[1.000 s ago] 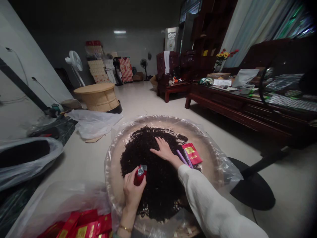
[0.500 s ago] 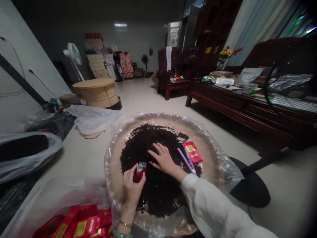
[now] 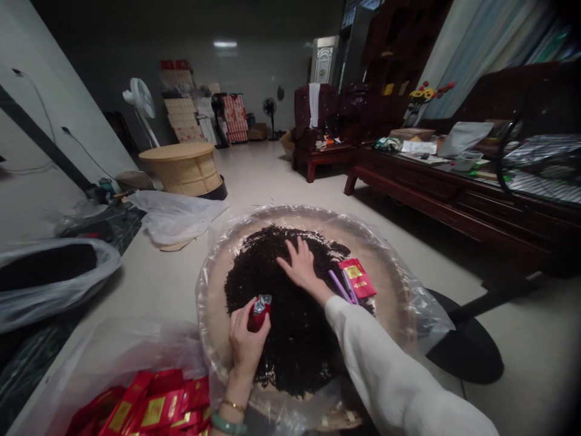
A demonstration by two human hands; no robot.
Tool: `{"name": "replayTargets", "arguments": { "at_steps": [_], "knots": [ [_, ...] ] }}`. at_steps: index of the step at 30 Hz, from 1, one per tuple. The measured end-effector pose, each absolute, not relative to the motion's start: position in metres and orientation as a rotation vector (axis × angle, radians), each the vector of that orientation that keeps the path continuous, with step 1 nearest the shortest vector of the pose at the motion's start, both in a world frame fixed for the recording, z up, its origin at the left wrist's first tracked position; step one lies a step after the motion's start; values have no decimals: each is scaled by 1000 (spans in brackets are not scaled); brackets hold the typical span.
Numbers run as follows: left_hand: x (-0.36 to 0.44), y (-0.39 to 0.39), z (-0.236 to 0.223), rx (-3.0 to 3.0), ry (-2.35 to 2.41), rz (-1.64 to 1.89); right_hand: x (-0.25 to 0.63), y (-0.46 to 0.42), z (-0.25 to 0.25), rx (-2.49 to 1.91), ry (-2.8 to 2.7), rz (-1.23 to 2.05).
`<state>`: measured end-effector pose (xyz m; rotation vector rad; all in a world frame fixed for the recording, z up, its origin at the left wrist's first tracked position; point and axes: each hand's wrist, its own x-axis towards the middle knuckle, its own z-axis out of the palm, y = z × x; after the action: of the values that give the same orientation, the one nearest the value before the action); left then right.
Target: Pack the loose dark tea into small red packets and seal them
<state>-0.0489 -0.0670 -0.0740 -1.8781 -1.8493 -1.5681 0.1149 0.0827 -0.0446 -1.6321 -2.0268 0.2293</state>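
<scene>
In my left hand (image 3: 247, 336) is a small red packet (image 3: 259, 315) with a silver foil inside showing at its open top; the fingers are wrapped round it. My right hand (image 3: 300, 263), fingers spread, rests on the heap of dark, loose tea-like leaves (image 3: 290, 339). The heap lies in a wide round tray (image 3: 393, 278) lined with clear plastic. To the right of my right hand, a purple tong-like tool (image 3: 342, 286) and a flat red packet (image 3: 358, 278) with a gold label lie at the heap's edge.
Several red packets (image 3: 158, 409) fill a clear plastic bag at lower left. Another bag of dark material (image 3: 49, 266) stands at far left. A black round stand base (image 3: 467, 339) is right of the tray, below a dark wooden table (image 3: 408, 188). A round wooden drum-shaped stand (image 3: 181, 166) stands behind.
My right hand has moved farther out over the heap, away from me, with its fingers spread. My left hand keeps the packet in about the same place. The view has shifted slightly.
</scene>
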Motion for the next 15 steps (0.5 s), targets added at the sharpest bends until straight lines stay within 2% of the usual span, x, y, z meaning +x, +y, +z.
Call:
{"name": "replayTargets", "arguments": {
  "at_steps": [2, 4, 10, 15],
  "knots": [
    [-49, -67, -74, -1878, -1847, -1573, 120, 98, -41, -1743, -2011, 437],
    [-49, -67, -74, -1865, -1857, -1571, 121, 102, -38, -1664, -2135, 512],
    [-53, -68, -76, -1768, -1914, -1596, 117, 40, -41, -1001, -2593, 116],
    [-57, -67, -80, -1621, -1957, -1664, 126, -8, -47, -616, -2862, 89]
  ]
}}
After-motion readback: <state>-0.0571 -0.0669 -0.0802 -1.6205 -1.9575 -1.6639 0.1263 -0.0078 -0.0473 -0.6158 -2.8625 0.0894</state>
